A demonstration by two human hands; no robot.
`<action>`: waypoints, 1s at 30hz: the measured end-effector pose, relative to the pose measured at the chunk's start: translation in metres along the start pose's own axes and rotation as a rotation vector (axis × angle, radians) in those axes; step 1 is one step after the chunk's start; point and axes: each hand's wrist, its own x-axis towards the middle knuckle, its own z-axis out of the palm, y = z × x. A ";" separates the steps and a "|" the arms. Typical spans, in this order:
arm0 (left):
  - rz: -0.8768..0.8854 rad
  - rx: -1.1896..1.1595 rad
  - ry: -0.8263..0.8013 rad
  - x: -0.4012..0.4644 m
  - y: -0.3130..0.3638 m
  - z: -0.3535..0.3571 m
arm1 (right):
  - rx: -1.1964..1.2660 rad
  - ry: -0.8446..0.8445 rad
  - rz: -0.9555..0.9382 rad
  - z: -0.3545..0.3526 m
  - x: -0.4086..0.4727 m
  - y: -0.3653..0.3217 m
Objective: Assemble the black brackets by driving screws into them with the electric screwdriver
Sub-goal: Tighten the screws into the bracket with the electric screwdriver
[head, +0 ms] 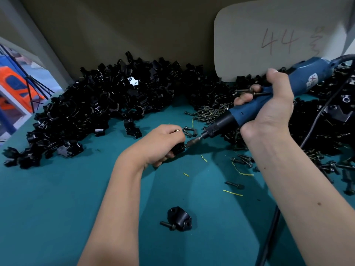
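Bracket (178, 148) sits mid-table in left hand (162, 144), fingers curled tight round it, pressed down near the teal tabletop (57, 208). Screwdriver (269, 100) bit meets the bracket's right side, tool angled down-left. Right hand (269, 104) wraps the blue body, w/ a couple spare screws (247, 92) pinched between its fingers. Another bracket w/ a screw (179, 218) lies near front edge, apart from both hands. Loose screws (209, 112) heaped behind the bit; big bracket pile (99, 104) to the left & back. White card (278, 39) marked "44" leans on back wall. Cord (269, 237) runs off bottom right.
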 end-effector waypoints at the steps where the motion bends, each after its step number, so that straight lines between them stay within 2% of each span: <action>1: 0.000 -0.018 -0.017 0.000 0.000 0.000 | 0.000 0.004 0.007 0.000 0.001 0.000; 11: 0.017 0.011 -0.057 -0.002 0.001 0.002 | -0.002 -0.001 0.038 0.001 0.000 -0.001; 30: 0.020 -0.014 -0.051 -0.004 0.005 0.005 | -0.009 -0.077 -0.049 0.009 -0.004 0.000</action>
